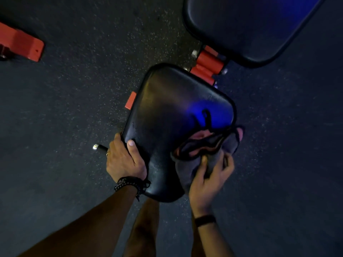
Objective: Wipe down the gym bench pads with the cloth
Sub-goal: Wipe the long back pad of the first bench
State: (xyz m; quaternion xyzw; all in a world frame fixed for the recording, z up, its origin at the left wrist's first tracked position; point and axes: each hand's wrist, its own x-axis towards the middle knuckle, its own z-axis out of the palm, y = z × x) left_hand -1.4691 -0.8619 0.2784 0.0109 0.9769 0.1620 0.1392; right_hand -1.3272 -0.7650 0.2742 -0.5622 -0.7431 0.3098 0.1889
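Observation:
The black seat pad (pixel 167 112) of the gym bench fills the middle of the view, with a blue light glare on its right side. My left hand (pixel 124 160) grips the pad's near left edge, thumb on top. My right hand (pixel 209 175) holds a crumpled grey and pink cloth (pixel 202 145) pressed on the pad's near right corner. The cloth hangs partly over the right edge. The larger black back pad (pixel 246 25) lies beyond, at the top right.
Red frame tubes and a hinge (pixel 207 65) join the two pads. A small black handle with a metal tip (pixel 100 147) sticks out under my left hand. Another red frame foot (pixel 20 43) rests on the dark speckled rubber floor (pixel 74 89) at the far left.

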